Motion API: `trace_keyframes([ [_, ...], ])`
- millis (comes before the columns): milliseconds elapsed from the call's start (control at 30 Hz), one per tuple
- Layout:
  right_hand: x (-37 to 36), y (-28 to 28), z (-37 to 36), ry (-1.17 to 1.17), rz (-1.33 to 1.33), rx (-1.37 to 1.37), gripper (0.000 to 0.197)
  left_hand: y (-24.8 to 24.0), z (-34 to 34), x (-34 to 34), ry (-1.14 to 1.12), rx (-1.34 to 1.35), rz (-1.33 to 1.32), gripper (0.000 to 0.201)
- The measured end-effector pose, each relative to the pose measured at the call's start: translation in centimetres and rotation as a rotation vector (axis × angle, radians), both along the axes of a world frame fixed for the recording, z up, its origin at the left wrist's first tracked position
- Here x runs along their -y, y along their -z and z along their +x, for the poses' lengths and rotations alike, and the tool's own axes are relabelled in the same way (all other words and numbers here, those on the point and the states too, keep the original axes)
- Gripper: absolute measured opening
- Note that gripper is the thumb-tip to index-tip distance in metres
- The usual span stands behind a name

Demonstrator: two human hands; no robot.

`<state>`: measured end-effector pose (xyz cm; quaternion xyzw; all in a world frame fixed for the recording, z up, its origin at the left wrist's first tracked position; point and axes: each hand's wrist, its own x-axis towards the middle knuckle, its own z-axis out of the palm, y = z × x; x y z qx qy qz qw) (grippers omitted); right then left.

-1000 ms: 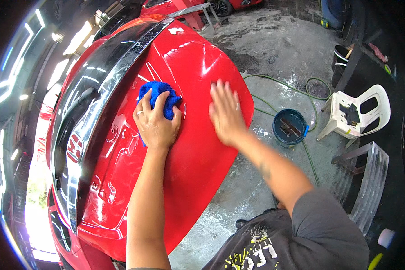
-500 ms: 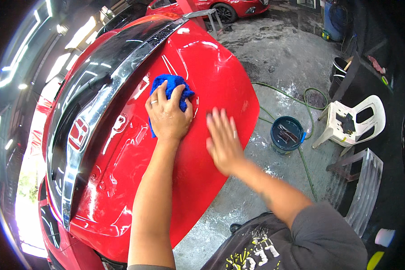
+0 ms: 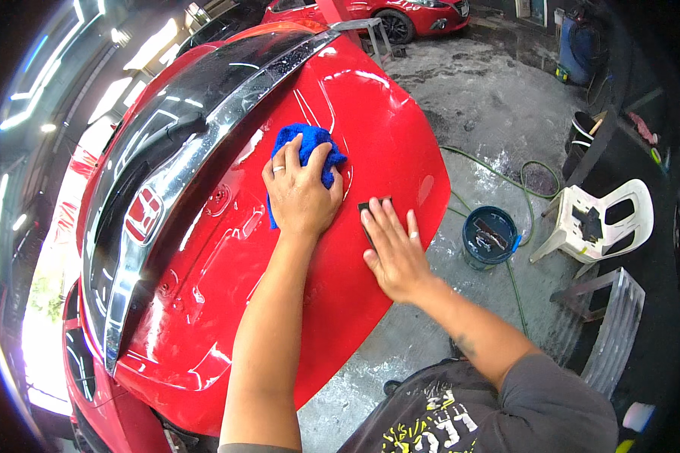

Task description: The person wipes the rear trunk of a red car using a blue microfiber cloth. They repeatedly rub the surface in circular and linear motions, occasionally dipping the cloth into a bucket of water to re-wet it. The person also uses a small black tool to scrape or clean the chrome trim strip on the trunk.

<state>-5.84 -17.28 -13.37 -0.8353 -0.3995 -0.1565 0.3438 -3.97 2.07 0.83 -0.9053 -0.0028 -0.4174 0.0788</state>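
A red car tailgate (image 3: 400, 143) fills the middle of the view, its paint glossy and reflecting lights. My left hand (image 3: 304, 200) is closed over a crumpled blue microfiber cloth (image 3: 310, 138) and presses it on the panel; the cloth sticks out past the fingertips. To its right, my right hand (image 3: 395, 257) lies on the red paint with fingers nearly straight, pressing down a small black flat piece that looks like sandpaper (image 3: 366, 207). Most of that piece is hidden under the fingers. A chrome trim strip with a badge (image 3: 143, 216) runs along the left of the panel.
On the floor to the right are a dark bucket (image 3: 470, 253) with water and dark strips in it, a green hose (image 3: 533, 219), a white plastic chair (image 3: 636, 217) and a grey step stool (image 3: 619, 317). Another red car (image 3: 431, 21) stands at the back.
My right hand, blurred before, has moved slightly nearer me along the panel, and the black piece shows more plainly under it. My left hand stays on the cloth. The whole view has shifted a little.
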Motion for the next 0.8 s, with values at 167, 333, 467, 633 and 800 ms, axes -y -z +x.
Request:
trace_keyframes([
  [167, -4.0, -8.0, 13.5, 0.152, 0.037, 0.0, 0.066, 0.0, 0.8, 1.0, 0.011, -0.004, 0.006, 0.042],
  [333, -1.2, -4.3, 7.0, 0.016, -0.011, 0.063, 0.069, 0.1, 0.3, 0.0, -0.007, -0.004, 0.01, 0.043],
  [467, -0.2, -4.1, 6.6, -0.015, -0.09, 0.101, 0.07, 0.3, 0.1, 0.3, -0.011, -0.028, -0.014, 0.043],
  [633, -7.6, -12.3, 20.2, -0.082, 0.118, 0.061, 0.065, -0.2, 1.2, 0.7, 0.02, -0.009, -0.004, 0.044],
  [800, -2.5, -6.3, 11.2, -0.126, 0.031, 0.14, 0.066, -0.3, 0.4, 0.0, 0.01, -0.005, -0.029, 0.043],
])
